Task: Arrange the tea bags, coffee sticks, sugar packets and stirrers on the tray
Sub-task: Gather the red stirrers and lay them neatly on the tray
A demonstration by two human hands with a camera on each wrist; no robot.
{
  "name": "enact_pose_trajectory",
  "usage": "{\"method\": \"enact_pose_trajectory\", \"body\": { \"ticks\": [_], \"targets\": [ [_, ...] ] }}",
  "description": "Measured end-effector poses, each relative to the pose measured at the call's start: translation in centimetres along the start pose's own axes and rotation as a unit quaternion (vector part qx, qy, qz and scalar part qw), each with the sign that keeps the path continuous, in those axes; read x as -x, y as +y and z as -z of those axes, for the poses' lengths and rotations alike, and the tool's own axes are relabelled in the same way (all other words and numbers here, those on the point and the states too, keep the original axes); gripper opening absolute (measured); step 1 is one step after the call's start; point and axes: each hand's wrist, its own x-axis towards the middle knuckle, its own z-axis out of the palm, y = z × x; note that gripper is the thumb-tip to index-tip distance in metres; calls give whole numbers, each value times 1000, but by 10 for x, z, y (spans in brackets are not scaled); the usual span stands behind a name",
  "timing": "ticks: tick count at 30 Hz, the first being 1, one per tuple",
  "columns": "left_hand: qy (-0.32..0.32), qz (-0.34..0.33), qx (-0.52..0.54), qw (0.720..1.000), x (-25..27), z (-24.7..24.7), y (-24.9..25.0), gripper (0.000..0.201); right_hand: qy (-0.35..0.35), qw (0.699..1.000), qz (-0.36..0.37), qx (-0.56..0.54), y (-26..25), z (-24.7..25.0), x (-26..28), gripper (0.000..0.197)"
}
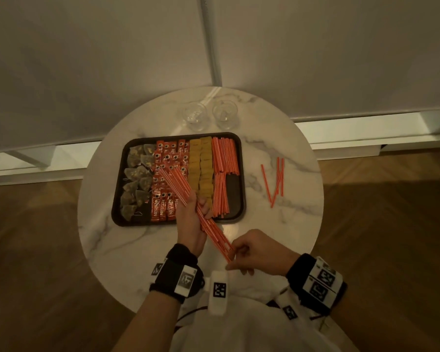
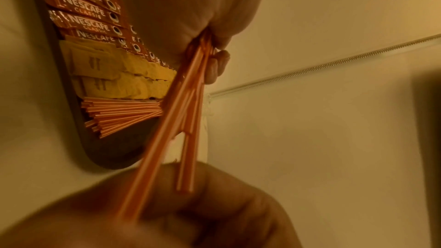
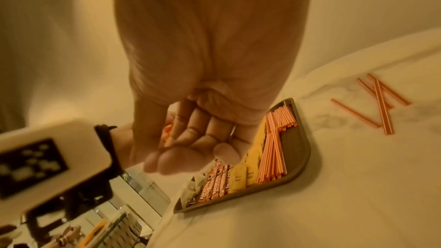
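Over a round marble table [image 1: 107,250], a person's left hand [image 1: 191,219] wraps its curled fingers round the middle of a bundle of stirrers [image 1: 178,189], while the right hand [image 1: 254,250] pinches the bundle's near ends, apparently to square them up before laying them down. The bundle slants across the tray [image 1: 117,199], its far tips above the coffee sticks [image 1: 163,199]. Tea bags [image 1: 137,174] fill the tray's left column, sugar packets [image 1: 201,168] sit right of the coffee, and laid stirrers [image 1: 225,156] line the right side. A bare dark patch at the tray's near right corner looks like the room left for this bundle. Five or so loose stirrers [image 1: 277,181] lie on the table well right of the tray. Two glasses [image 1: 210,115] stand just beyond its far rim.
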Motion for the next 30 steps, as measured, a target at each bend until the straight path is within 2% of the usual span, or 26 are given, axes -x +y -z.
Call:
{"method": "enact_pose_trajectory", "body": {
  "ticks": [5, 10, 14, 16, 18, 20, 22, 24, 25, 26, 28, 30],
  "targets": [
    [-16, -5, -3, 1000, 4, -6, -10, 8, 17, 1000, 16, 5, -4, 6, -6, 24],
    [-22, -4, -7, 1000, 3, -13, -7, 17, 23, 999, 36, 10, -9, 7, -12, 27],
    [-52, 10, -83, 995, 4, -15, -5, 19, 11, 998, 25, 48, -10, 5, -14, 32],
    [-74, 52, -132, 987, 7, -11, -8, 19, -25, 998, 3, 56, -7, 9, -10, 33],
    [-96, 122, -189, 970, 13, -2, -15, 18, -55, 996, -35, 55, 1, 22, -5, 31],
    [-124, 194, -251, 940, 19, 9, -22, 18, -32, 995, -67, 68, 14, 41, -2, 26],
    [-153, 242, -328, 900, 24, 19, -25, 17, 96, 988, -74, 91, 25, 59, -2, 10],
    [-187, 258, -393, 862, 29, 24, -24, 16, 285, 953, -61, 84, 33, 69, -7, 10],
    [-203, 263, -416, 846, 32, 26, -23, 16, 350, 934, -56, 46, 32, 72, -11, 11],
    [-218, 269, -434, 832, 34, 26, -23, 15, 374, 925, -57, -11, 28, 74, -15, 10],
    [-246, 282, -457, 807, 38, 25, -23, 14, 314, 941, -81, -100, 21, 73, -27, 19],
    [-263, 289, -471, 791, 40, 21, -25, 13, 216, 967, -107, -86, 16, 65, -35, 36]
  ]
}}
